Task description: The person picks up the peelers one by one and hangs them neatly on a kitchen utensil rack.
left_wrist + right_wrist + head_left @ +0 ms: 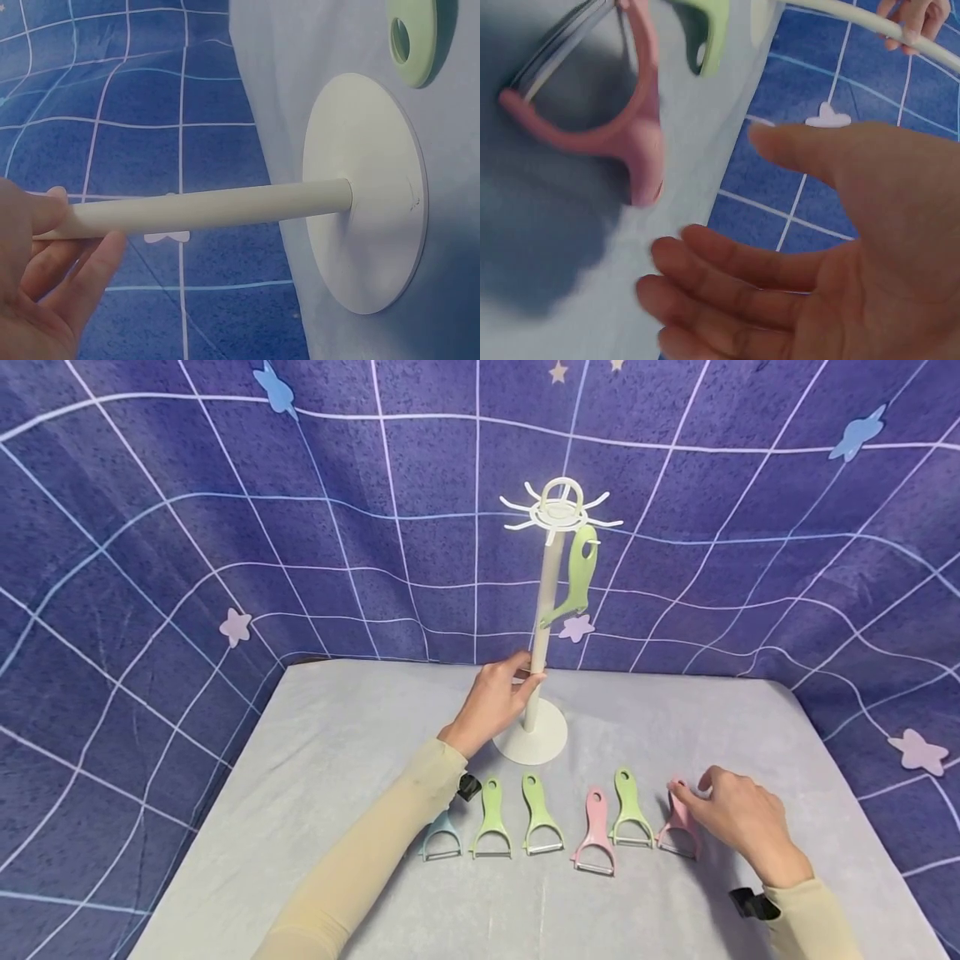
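A white utensil stand [550, 585] with a ring of hooks on top stands upright on its round base. My left hand [491, 697] holds its pole low down between thumb and fingers, as the left wrist view also shows at the pole [202, 210]. One green peeler [582, 568] hangs from a hook on the right side. At the right end of the row on the table lies a pink peeler [680, 817]. Over its handle end hovers my right hand [742, 818]; in the right wrist view the fingers [742, 285] are spread apart from the pink peeler [641, 154].
Left of that peeler lie a green peeler [627, 802], another pink peeler [596, 822], two more green ones, and a blue peeler [442, 835] partly behind the left sleeve. A purple-blue patterned cloth [420, 552] hangs behind the grey-white table [517, 910].
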Demonstrator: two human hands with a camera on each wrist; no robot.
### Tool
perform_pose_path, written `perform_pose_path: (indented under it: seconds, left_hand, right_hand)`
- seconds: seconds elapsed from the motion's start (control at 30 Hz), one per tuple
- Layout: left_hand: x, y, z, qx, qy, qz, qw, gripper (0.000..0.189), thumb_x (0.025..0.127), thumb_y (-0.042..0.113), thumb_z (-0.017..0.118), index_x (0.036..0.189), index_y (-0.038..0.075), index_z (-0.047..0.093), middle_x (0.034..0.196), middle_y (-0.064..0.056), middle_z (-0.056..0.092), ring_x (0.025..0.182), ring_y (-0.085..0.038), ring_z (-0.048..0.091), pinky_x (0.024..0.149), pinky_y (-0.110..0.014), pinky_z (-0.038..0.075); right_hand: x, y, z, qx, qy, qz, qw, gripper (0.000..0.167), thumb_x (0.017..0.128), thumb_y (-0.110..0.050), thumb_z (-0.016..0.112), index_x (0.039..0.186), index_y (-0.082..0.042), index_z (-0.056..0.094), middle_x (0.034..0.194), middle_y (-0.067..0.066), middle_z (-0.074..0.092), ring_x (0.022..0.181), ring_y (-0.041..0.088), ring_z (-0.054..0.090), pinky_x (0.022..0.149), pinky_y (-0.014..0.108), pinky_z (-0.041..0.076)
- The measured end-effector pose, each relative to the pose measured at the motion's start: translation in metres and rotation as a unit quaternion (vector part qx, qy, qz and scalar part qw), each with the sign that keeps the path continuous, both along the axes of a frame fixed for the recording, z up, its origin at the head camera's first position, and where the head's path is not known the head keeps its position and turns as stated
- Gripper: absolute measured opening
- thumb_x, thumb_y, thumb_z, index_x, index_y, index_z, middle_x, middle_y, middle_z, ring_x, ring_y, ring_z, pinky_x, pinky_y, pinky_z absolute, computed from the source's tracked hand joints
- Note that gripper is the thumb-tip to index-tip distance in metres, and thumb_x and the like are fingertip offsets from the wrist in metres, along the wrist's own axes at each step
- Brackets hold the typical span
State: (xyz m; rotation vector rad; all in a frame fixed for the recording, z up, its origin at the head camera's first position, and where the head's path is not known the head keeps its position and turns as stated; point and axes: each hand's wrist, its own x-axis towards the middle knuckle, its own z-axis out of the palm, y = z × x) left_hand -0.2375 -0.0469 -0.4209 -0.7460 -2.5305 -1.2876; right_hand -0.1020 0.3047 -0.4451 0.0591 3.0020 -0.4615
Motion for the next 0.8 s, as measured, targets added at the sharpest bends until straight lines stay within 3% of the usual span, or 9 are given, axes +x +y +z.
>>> perform_pose_path:
  seconds: [0.17, 0.33, 0.63, 0.8]
  left_hand:
    - [0.0, 0.0, -0.001, -0.002, -0.005, 0.001, 1.0, 0.019, 0.107, 0.02, 0.069, 0.116, 0.004, 0.069, 0.112, -0.015, 0.078, 0.109, -0.028, 0.077, 0.091, -0.027, 0.065]
    - [0.0, 0.0, 0.0, -0.001, -0.007, -0.003, 1.0, 0.019, 0.108, 0.021, 0.069, 0.117, 0.004, 0.069, 0.113, -0.016, 0.078, 0.109, -0.029, 0.077, 0.091, -0.029, 0.066]
    - [0.0, -0.001, 0.001, -0.003, -0.003, -0.001, 1.0, 0.019, 0.108, 0.02, 0.069, 0.116, 0.003, 0.069, 0.113, -0.016, 0.078, 0.108, -0.029, 0.078, 0.091, -0.028, 0.066]
    - [0.0, 0.0, 0.0, -0.005, -0.007, 0.001, 1.0, 0.019, 0.108, 0.021, 0.069, 0.117, 0.004, 0.069, 0.113, -0.016, 0.078, 0.109, -0.028, 0.077, 0.092, -0.028, 0.065]
  right_hand:
    - [0.002, 0.003, 0.0, 0.027, -0.038, -0.003, 0.9989, 0.069, 0.099, -0.077, 0.054, 0.078, -0.012, 0.068, 0.08, 0.019, 0.07, 0.069, 0.034, 0.066, 0.05, 0.048, 0.046]
    - [0.006, 0.002, -0.001, 0.035, -0.052, -0.004, 0.998, 0.067, 0.099, -0.075, 0.054, 0.066, -0.017, 0.059, 0.075, 0.016, 0.068, 0.064, 0.029, 0.061, 0.048, 0.044, 0.042]
    - [0.007, 0.001, -0.006, 0.035, -0.064, 0.011, 0.9973, 0.055, 0.092, -0.071, 0.069, 0.075, -0.018, 0.072, 0.077, 0.015, 0.07, 0.066, 0.028, 0.063, 0.05, 0.049, 0.046]
    - [0.007, 0.0, -0.01, 0.033, -0.075, 0.009, 0.9966, 0.056, 0.09, -0.072, 0.07, 0.08, -0.018, 0.077, 0.078, 0.014, 0.071, 0.067, 0.027, 0.063, 0.051, 0.05, 0.047]
